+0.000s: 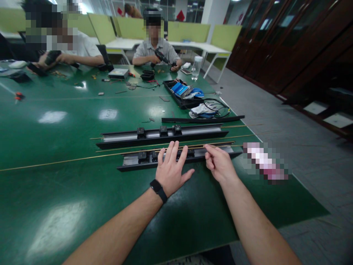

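Two black metal channels with pale inner faces lie side by side on the green table. Across the near channel (pixel 132 161) rests my left hand (pixel 171 165), fingers spread, with a dark watch on its wrist. Small black blocks (pixel 142 156) sit in that channel, some partly hidden by the hand. A long thin brass rod (pixel 68 160) runs along the channel's far edge and out to the left. My right hand (pixel 220 162) is closed, thumb and forefinger pinched at the rod near the channel's right part. The far channel (pixel 162 140) carries three black blocks (pixel 163 130).
Further brass rods (pixel 237 136) lie between and beyond the channels. Behind are a black strip (pixel 204 119), white gloves (pixel 205 109) and a black tray (pixel 183 105) of supplies. A clear bottle (pixel 196 68) stands farther back. Two people sit across the green table (pixel 124 209), holding power drills (pixel 162 57).
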{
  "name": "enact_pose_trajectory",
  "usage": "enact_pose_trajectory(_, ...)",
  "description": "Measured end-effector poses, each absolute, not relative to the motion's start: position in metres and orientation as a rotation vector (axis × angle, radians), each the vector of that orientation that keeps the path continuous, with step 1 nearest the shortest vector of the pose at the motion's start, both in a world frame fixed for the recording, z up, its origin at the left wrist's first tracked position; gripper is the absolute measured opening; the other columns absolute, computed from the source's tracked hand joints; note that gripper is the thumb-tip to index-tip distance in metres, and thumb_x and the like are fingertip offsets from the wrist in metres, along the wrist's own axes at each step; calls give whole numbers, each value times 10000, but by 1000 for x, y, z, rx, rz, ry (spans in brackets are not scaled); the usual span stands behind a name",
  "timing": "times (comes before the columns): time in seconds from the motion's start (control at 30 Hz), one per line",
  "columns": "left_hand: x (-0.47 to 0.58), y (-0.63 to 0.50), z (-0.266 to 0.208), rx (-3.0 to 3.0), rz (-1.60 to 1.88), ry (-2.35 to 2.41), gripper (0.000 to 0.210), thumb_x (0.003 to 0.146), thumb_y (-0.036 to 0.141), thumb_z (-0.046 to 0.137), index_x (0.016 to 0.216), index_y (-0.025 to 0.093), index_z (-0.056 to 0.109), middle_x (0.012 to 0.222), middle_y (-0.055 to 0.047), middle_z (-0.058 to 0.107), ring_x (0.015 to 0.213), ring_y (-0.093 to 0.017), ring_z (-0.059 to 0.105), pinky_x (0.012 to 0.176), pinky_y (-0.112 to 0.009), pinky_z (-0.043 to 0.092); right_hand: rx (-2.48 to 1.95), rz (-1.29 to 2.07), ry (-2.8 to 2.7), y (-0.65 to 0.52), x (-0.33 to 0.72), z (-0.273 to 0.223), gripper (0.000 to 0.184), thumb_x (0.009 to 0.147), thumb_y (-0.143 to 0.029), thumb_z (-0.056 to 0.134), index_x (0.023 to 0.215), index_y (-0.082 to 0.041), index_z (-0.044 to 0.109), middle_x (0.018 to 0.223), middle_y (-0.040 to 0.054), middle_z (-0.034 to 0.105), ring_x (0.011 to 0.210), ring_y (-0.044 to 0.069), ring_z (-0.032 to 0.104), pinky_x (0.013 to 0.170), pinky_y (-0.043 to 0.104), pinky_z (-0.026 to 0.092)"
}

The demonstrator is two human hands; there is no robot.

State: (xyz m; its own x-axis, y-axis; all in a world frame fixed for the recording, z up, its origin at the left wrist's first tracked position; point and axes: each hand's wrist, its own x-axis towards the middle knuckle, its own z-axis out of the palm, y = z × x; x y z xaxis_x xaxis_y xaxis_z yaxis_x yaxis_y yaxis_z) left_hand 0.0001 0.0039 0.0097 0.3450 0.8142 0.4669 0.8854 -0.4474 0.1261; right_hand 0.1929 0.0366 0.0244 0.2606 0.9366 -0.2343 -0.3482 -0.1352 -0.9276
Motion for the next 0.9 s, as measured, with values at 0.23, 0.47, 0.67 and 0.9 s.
enact_pose_trajectory(0.23,0,3,11,-2450,-718,-1558,785,881,624,541,1530,213,379,1618,-167,298,1505,-333,263,1193,-523,176,-1241,1245,-616,35,190,28,352,706,-374,856,737,-165,574,485,-59,536,268,25,344,259,143,206)
enact_pose_trajectory(0.47,1,4,11,-2461,-715,-1569,790,877,631,544,1532,222,375,1625,-161,282,1513,-323,243,1191,-523,172,-1255,1239,-648,37,190,26,362,740,-434,829,768,-166,587,493,-47,557,261,29,345,256,149,196)
enact_pose_trajectory(0.67,0,4,10,-2460,-712,-1569,793,881,634,533,1536,219,365,1624,-163,284,1515,-320,238,1195,-520,165,-1231,1258,-655,36,192,24,320,722,-369,834,801,-156,608,520,-32,588,266,38,363,255,160,202)
enact_pose_trajectory(0.9,-1,4,11,-2460,-707,-1566,786,879,622,544,1533,221,374,1622,-162,292,1507,-333,256,1192,-522,172,-1234,1262,-623,36,190,27,343,698,-357,855,743,-167,573,492,-52,549,271,30,347,262,153,216)
